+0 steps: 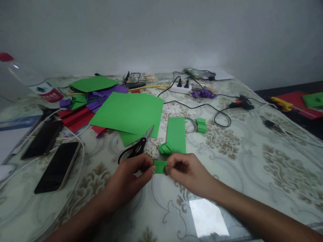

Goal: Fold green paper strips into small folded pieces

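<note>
I pinch a small, plain green paper (160,167) by its left and right ends, straight in front of me. It sits roughly level from side to side — middle in sight, upper edge faintly bowed, both ends partly hidden where I hold it.

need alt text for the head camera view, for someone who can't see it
Two bare hands, left and right, hold a small piece of green paper between them above a patterned table. Scissors and a larger green sheet lie just beyond, with two phones to the left.
</note>
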A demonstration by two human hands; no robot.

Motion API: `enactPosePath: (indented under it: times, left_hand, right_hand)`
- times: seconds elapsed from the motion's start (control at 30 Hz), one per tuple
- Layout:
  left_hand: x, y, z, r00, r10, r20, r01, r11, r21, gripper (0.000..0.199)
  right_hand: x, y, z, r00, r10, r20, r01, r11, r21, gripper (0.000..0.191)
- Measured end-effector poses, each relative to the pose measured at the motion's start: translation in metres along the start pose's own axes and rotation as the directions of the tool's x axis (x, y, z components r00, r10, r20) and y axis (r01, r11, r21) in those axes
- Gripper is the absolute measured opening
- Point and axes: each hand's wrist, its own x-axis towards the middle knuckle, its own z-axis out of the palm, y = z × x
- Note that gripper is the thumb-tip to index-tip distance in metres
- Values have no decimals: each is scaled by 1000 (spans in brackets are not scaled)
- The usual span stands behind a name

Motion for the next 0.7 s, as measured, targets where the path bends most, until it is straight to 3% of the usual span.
enactPosePath:
  times: [0.47, 0.57, 0.7]
  left_hand:
    - [0, -2, 4, 998, 68, -15, -65, 985, 160, 19]
    - [0, -6, 4, 998, 66, -5, -64, 981, 182, 19]
    - [0, -10, 6, 995, 102, 14, -102, 967, 233, 18]
  right_hand:
    - [12, 4, -12, 995, -39, 87, 51, 989, -138, 21]
    - [25, -6, -38, 998, -51, -24, 45, 977, -209, 28]
    - [47, -22, -112, 941, -103, -324, -26, 928, -370, 27]
